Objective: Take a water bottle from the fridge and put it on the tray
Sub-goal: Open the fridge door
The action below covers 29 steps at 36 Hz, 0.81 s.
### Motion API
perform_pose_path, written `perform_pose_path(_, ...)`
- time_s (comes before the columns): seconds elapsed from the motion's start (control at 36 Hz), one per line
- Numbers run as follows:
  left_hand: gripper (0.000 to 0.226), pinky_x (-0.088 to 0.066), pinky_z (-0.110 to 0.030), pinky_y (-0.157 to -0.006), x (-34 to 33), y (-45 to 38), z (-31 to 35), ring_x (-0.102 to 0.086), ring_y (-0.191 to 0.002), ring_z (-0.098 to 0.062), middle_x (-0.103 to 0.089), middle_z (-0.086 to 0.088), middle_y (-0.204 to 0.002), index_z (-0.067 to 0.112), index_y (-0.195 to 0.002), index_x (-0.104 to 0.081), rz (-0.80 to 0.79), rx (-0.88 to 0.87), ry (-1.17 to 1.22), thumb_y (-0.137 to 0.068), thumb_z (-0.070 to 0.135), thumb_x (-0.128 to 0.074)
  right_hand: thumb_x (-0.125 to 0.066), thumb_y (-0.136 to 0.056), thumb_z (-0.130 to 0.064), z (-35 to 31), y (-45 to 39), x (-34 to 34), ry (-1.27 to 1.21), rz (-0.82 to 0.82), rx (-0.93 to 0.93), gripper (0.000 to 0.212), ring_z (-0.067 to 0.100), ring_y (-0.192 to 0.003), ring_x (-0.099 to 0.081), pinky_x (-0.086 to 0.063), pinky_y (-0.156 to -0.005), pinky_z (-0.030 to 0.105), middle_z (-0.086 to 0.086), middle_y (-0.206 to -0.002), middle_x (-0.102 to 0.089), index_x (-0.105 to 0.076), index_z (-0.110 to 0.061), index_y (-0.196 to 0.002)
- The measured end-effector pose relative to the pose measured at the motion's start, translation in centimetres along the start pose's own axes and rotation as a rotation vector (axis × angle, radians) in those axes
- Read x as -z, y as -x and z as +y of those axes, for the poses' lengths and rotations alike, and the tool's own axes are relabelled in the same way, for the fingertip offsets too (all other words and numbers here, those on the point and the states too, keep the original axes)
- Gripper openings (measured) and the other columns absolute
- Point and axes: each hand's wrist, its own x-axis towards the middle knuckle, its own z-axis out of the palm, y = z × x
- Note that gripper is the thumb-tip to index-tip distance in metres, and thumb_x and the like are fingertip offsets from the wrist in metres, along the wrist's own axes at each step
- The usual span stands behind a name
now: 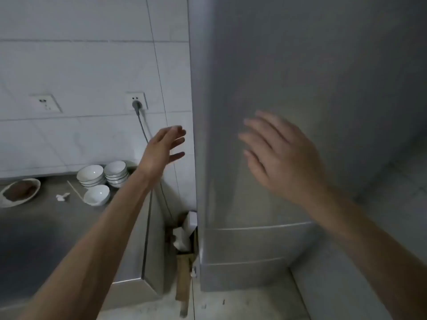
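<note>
A tall grey fridge (300, 65) fills the right half of the view, its doors closed. My left hand (161, 151) reaches toward the fridge's left edge with fingers apart and holds nothing. My right hand (282, 155) hovers in front of the fridge door, fingers spread and empty, slightly blurred. No water bottle and no tray are in view.
A steel counter (46, 227) stands at the left with stacked white bowls (102, 176), a single bowl (96, 195), chopsticks and a dish of brown food (19, 191). A plug and cable (138, 109) hang from a wall socket. Clutter fills the narrow gap (184, 239) between counter and fridge.
</note>
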Motion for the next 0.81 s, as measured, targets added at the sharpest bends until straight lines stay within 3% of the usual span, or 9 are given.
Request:
perform_pose_path(0.11,0.054,-0.056,-0.043,-0.106,-2.4,-1.5,2.4,-0.064,-0.135,-0.010,-0.070,0.012,-0.140,0.031,-0.145,-0.060,-0.086,-0.005,0.009,-0.097,0.056,-0.061,-0.048,-0.100,-0.031,0.5,-7.6,-0.2,0.266,-0.086,0.259,0.041,0.040,-0.147,-0.037,-0.030,-0.123,0.057,0.018,-0.152,-0.048,-0.057,-0.008,-0.132)
perform_pose_path(0.19,0.044,-0.064,-0.031,-0.080,-4.1,-2.0,2.6,-0.076,-0.111,-0.006,-0.078,0.012,-0.122,0.032,-0.141,-0.059,-0.123,-0.008,-0.010,-0.101,0.050,-0.057,-0.043,-0.100,-0.033,0.4,-11.4,-1.3,0.404,-0.185,0.373,0.044,0.039,-0.152,-0.028,-0.017,-0.126,0.058,0.016,-0.155,-0.044,-0.057,-0.007,-0.132)
perform_pose_path(0.31,0.036,-0.061,-0.020,-0.062,-4.9,-2.1,2.3,-0.078,-0.092,-0.008,-0.081,0.009,-0.102,0.023,-0.134,-0.061,-0.078,-0.010,0.001,-0.105,0.041,-0.049,-0.041,-0.103,-0.039,0.1,-14.7,-1.8,0.538,-0.254,0.496,0.046,0.038,-0.135,-0.049,-0.015,-0.128,0.057,0.011,-0.121,-0.068,-0.071,-0.009,-0.117)
perform_pose_path(0.39,0.036,-0.064,-0.026,-0.073,-5.3,-1.9,2.4,-0.076,-0.107,-0.016,-0.080,0.001,-0.115,0.032,-0.128,-0.065,-0.063,-0.005,-0.017,-0.099,0.042,-0.046,-0.043,-0.101,-0.033,-1.1,-16.0,-2.2,0.548,-0.240,0.512,0.039,0.029,-0.109,-0.062,-0.034,-0.123,0.046,0.003,-0.102,-0.073,-0.079,-0.017,-0.102)
perform_pose_path(0.5,0.053,-0.053,-0.040,-0.111,-5.8,-0.7,2.1,-0.066,-0.129,-0.016,-0.071,0.003,-0.140,0.030,-0.147,-0.060,-0.026,0.016,0.029,-0.104,0.052,-0.040,-0.043,-0.096,-0.017,-2.2,-16.2,-3.1,0.505,-0.272,0.468,0.035,0.026,-0.108,-0.059,-0.039,-0.116,0.040,0.000,-0.103,-0.071,-0.078,-0.020,-0.098)
perform_pose_path(0.56,0.053,-0.053,-0.037,-0.107,-5.8,0.0,1.9,-0.069,-0.120,-0.012,-0.078,0.010,-0.126,0.029,-0.133,-0.070,-0.005,0.039,0.035,-0.101,0.058,-0.040,-0.044,-0.094,-0.015,-2.3,-16.2,-3.1,0.505,-0.246,0.458,0.035,0.026,-0.106,-0.059,-0.039,-0.116,0.040,0.000,-0.101,-0.071,-0.078,-0.020,-0.096)
perform_pose_path(0.64,0.047,-0.051,-0.030,-0.090,-5.5,1.1,1.3,-0.072,-0.086,-0.008,-0.080,0.020,-0.086,0.037,-0.094,-0.082,-0.014,0.066,0.063,-0.099,0.057,-0.040,-0.045,-0.093,-0.017,-2.4,-16.0,-3.3,0.518,-0.214,0.465,0.033,0.025,-0.104,-0.060,-0.040,-0.116,0.039,-0.001,-0.099,-0.072,-0.079,-0.020,-0.091)
perform_pose_path(0.72,0.043,-0.052,-0.028,-0.099,-5.3,2.6,0.5,-0.075,-0.098,0.011,-0.080,0.029,-0.106,0.055,-0.093,-0.079,-0.086,0.049,0.070,-0.101,0.066,-0.038,-0.059,-0.081,-0.023,-3.0,-15.5,-2.5,0.570,-0.200,0.455,0.023,0.016,-0.082,-0.064,-0.052,-0.099,0.030,-0.009,-0.074,-0.070,-0.077,-0.029,-0.067)
perform_pose_path(0.81,0.041,-0.048,-0.031,-0.110,-5.1,4.2,-0.6,-0.073,-0.111,0.006,-0.078,0.026,-0.118,0.058,-0.104,-0.077,-0.166,0.039,0.065,-0.095,0.076,-0.042,-0.064,-0.071,-0.019,-3.7,-13.9,-1.7,0.563,-0.059,0.464,0.020,0.017,-0.066,-0.060,-0.055,-0.086,0.029,-0.007,-0.058,-0.060,-0.069,-0.026,-0.053)
